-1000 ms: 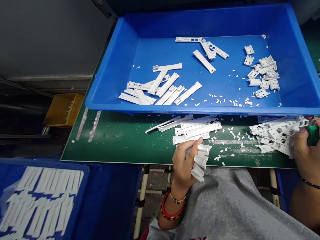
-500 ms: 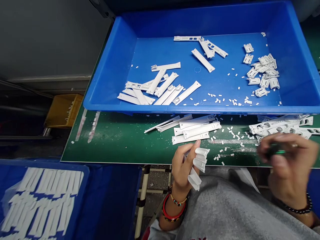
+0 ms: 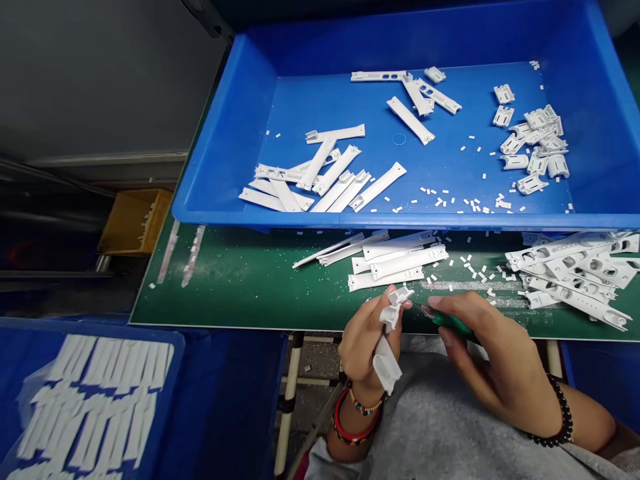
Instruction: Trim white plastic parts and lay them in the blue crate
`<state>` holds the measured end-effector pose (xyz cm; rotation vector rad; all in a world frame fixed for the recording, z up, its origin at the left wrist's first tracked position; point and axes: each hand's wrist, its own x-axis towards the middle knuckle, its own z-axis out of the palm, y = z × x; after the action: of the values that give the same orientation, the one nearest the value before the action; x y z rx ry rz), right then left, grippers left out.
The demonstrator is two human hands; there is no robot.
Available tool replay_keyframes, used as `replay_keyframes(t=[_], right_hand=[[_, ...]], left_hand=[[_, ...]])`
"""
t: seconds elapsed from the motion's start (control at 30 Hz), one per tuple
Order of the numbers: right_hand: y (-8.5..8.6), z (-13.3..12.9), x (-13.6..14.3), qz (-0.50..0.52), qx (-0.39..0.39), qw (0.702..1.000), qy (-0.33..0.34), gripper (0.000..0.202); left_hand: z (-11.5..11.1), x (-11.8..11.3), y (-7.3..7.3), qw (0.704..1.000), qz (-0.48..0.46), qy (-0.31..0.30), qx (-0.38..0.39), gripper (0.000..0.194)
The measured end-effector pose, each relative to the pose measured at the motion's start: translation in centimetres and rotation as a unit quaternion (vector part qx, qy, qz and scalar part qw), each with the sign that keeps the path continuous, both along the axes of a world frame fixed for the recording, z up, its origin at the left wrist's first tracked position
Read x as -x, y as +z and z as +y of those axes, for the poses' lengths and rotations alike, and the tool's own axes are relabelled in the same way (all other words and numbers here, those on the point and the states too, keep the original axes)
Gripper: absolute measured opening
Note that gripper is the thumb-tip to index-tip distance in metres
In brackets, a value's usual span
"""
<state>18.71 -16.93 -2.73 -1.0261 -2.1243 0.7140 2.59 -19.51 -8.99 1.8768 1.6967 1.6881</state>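
Note:
Several white plastic parts [image 3: 387, 365] are held in my left hand [image 3: 364, 343], whose fingers wrap round them at the table's front edge. My right hand [image 3: 495, 360] grips a green-handled tool [image 3: 455, 326]; its metal tip is close to the upper end of the held parts. Whether the tip touches them I cannot tell. Just beyond my hands, long white pieces [image 3: 407, 262] lie on the green table [image 3: 250, 287]. Another pile of long white parts [image 3: 575, 270] with holes lies to the right.
A large blue bin [image 3: 400, 220] behind holds long white parts [image 3: 327, 173] and short white clips [image 3: 537, 137]. Small white chips are scattered in it and over the table. At the lower left, a blue tray [image 3: 173, 353] carries rows of white parts. A yellow box [image 3: 125, 223] stands beyond.
My right hand has moved left with the green tool, up to the parts in my left hand. Another short white clip now lies in the bin near its back wall.

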Motion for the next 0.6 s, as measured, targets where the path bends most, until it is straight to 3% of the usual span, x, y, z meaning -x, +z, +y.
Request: replay_keyframes(t=[0.37, 0.6], right_hand=[[0.4, 0.2, -0.1, 0.010, 0.046, 0.998, 0.030, 0.035], [-0.3, 0.1, 0.1, 0.014, 0.020, 1.000, 0.014, 0.035]], left_hand=[[-0.2, 0.4, -1.4, 0.998, 0.055, 0.019, -0.027, 0.033], [-0.5, 0.6, -1.8, 0.997, 0.063, 0.019, -0.030, 0.032]])
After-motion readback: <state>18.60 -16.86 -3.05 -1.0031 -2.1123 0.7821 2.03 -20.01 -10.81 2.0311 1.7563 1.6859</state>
